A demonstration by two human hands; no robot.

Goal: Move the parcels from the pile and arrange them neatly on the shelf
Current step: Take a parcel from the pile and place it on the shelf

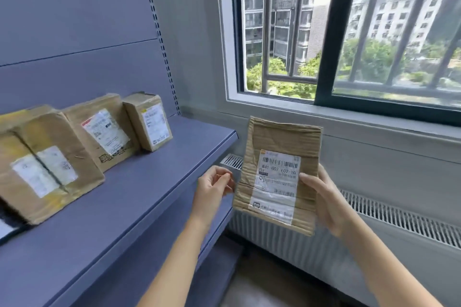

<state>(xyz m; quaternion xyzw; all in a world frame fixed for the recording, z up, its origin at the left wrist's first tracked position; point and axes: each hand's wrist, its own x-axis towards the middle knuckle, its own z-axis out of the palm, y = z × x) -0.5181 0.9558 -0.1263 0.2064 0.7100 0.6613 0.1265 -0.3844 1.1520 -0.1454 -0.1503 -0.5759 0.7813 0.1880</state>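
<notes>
A flat brown cardboard parcel (279,142) with a white barcode label is held upright in the air, just right of the shelf's end. My right hand (321,197) grips its right edge, thumb on the label. My left hand (214,187) hovers just left of the parcel with loosely curled fingers and holds nothing. On the blue-grey shelf (139,194) three brown parcels lean against the back panel in a row: a large one (47,157) at the left, a middle one (102,129), and a small one (148,122) at the right.
A window (349,32) with bars fills the wall to the right. Below its sill runs a white radiator (399,217). A lower shelf board (214,274) juts out beneath. Bare shelf surface lies right of the small parcel.
</notes>
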